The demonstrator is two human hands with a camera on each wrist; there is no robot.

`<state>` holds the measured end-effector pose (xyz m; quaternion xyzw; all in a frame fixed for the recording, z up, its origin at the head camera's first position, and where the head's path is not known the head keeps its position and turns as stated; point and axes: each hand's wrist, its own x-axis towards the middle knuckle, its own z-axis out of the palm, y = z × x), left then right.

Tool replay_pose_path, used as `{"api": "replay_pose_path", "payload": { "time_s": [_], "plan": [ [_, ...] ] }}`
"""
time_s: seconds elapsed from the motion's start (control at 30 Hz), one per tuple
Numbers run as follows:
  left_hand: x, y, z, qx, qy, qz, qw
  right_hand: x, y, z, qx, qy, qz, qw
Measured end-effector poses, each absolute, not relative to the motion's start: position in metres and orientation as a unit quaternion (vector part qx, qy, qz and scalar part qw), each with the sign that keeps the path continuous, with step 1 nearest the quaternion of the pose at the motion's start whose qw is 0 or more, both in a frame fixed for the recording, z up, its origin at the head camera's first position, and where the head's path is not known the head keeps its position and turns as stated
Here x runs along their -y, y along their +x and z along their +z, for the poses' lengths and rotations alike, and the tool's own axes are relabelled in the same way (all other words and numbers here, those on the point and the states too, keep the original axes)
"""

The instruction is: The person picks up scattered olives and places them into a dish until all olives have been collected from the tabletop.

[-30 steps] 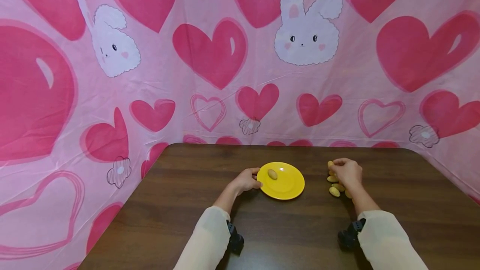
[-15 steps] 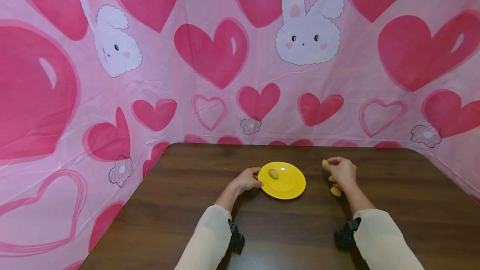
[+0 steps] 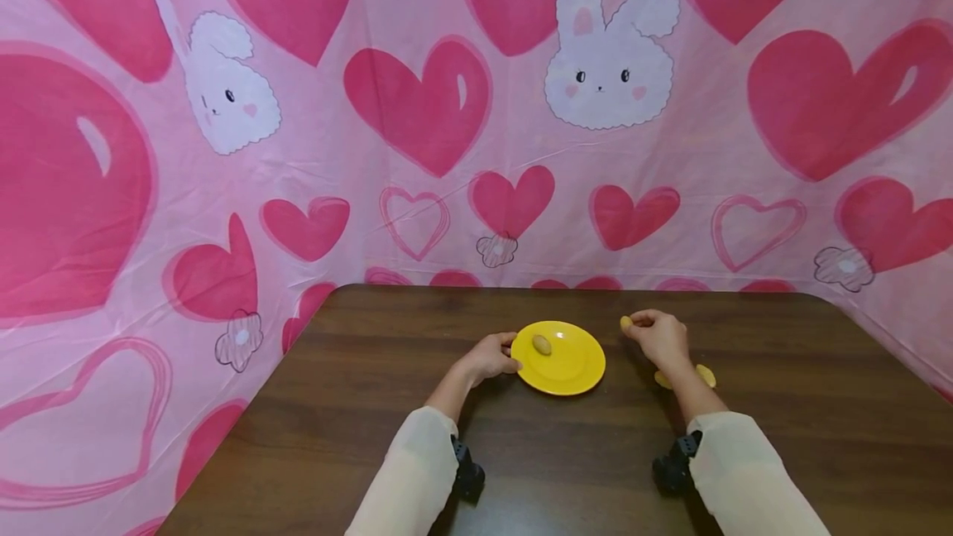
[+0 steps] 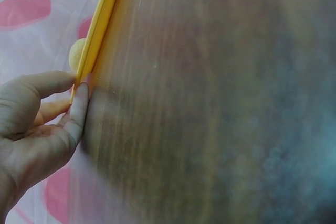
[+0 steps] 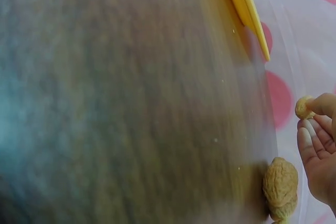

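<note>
My left hand (image 3: 491, 356) grips the left rim of a round yellow plate (image 3: 569, 375) on the table. In the left wrist view, fingers (image 4: 79, 106) of that hand are on both sides of the rim. One oval, yellowish-tan piece, like dried fruit (image 3: 542, 345), lies on the plate. Right of the plate, my right hand (image 3: 661, 341) pinches a similar dried fruit (image 5: 303, 108) between thumb and fingertips, raised above the table. Below that hand, wrinkled dried fruits (image 5: 280, 184) lie on the table, partly hidden by the right wrist in the head view.
The brown wood-grain table (image 3: 357, 404) has rounded far corners. Behind it and to the left hangs a pink cloth (image 3: 521, 131) with hearts and rabbits. A black wrist camera (image 3: 467, 474) sits at the left cuff, another black camera (image 3: 676, 466) at the right.
My right hand has lifted a dried fruit from the group and moved left with it, closer to the plate. The left hand and the plate stay in place.
</note>
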<state>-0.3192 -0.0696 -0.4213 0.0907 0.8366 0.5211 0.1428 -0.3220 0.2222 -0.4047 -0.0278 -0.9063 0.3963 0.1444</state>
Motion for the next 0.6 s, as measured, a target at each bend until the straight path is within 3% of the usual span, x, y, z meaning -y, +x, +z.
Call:
{"api": "replay_pose_path", "payload": {
  "time_s": [0.6],
  "plan": [
    [0.069,-0.319,-0.422,-0.838,0.087,0.518,0.145,-0.207,-0.327,-0.410,0.908,0.000,0.396,0.138]
  ]
}}
